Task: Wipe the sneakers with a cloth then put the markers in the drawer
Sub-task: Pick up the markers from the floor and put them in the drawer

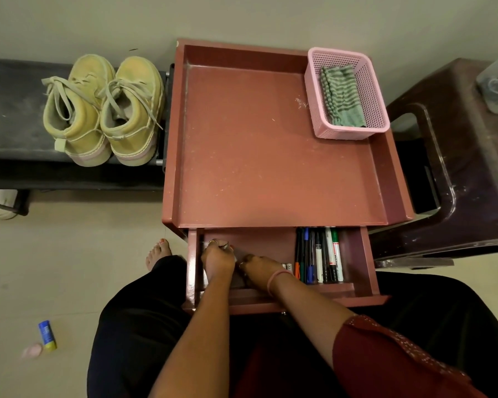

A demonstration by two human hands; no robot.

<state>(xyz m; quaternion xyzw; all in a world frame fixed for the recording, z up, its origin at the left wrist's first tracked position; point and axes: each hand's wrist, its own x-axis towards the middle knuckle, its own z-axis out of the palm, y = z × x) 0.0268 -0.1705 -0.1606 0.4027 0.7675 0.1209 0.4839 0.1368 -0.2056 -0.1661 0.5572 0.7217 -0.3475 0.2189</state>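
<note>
Both hands (217, 258) inside wooden drawer (365, 262)

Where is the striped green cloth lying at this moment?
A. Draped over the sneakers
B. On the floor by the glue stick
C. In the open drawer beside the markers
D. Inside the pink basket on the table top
D: the striped green cloth lies folded inside the pink basket, which stands at the far right corner of the table top, apart from the sneakers and the open drawer.
</note>
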